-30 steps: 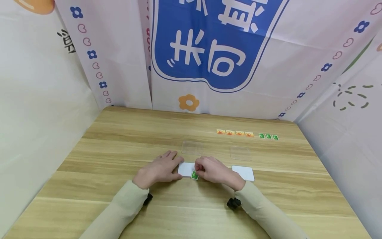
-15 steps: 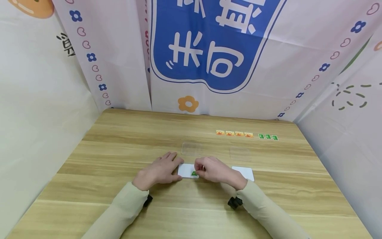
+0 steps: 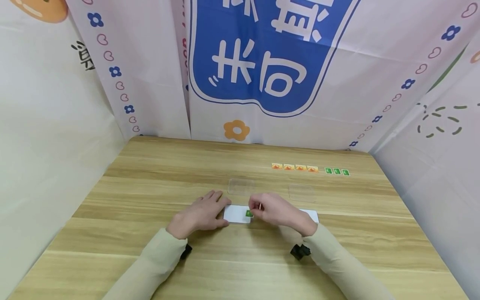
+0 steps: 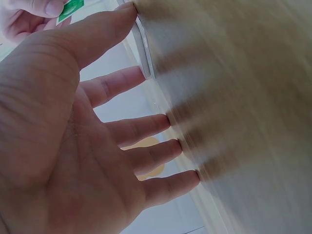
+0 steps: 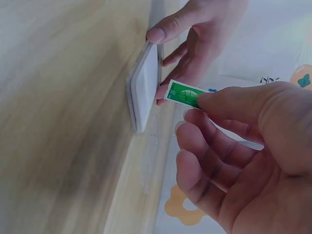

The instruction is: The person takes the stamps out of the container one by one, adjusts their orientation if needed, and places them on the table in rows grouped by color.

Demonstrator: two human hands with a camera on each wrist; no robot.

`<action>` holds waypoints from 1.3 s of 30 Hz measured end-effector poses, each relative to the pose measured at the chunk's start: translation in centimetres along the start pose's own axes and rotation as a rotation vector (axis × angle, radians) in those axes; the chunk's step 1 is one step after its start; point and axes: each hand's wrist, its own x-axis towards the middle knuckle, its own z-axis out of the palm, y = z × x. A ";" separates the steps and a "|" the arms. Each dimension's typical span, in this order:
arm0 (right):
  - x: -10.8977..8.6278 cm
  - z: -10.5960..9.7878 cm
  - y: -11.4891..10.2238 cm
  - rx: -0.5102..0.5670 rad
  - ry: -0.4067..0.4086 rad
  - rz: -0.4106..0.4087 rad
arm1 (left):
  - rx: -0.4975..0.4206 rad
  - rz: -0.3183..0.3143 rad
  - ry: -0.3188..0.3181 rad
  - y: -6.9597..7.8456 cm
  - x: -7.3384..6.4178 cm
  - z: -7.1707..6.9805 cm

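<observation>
A green postage stamp (image 5: 184, 94) is pinched between thumb and forefinger of my right hand (image 3: 275, 210). Its perforated edge shows in the right wrist view, where it hangs apart from a white rectangular pad (image 5: 145, 87). That pad (image 3: 236, 213) lies flat in front of me, set in a shallow case. My left hand (image 3: 202, 211) rests at the pad's left end with fingers straight. Thumb (image 4: 127, 14) and forefinger (image 4: 134, 75) touch the case's edge; the other fingertips rest on the table.
A second white pad (image 3: 312, 215) lies to the right, partly behind the right hand. Two clear plastic lids (image 3: 241, 187) (image 3: 301, 193) lie farther back. Several orange stamps (image 3: 294, 167) and three green stamps (image 3: 337, 171) form a row at the back right of the wooden table (image 3: 168, 166).
The stamp has gone from the pad's front edge to over the pad, then up off it near its right end. My right hand shifted slightly right. The left hand stayed put.
</observation>
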 end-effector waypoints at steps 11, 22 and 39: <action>-0.1 -0.8 0.6 0.030 0.039 -0.019 | 0.007 0.011 0.001 -0.1 0.0 0.1; -0.3 -1.6 0.9 0.086 0.071 -0.017 | 0.011 0.001 0.001 0.0 0.0 0.1; -1.2 -2.7 2.3 0.130 0.114 -0.020 | 0.014 0.022 0.014 0.0 -0.1 0.2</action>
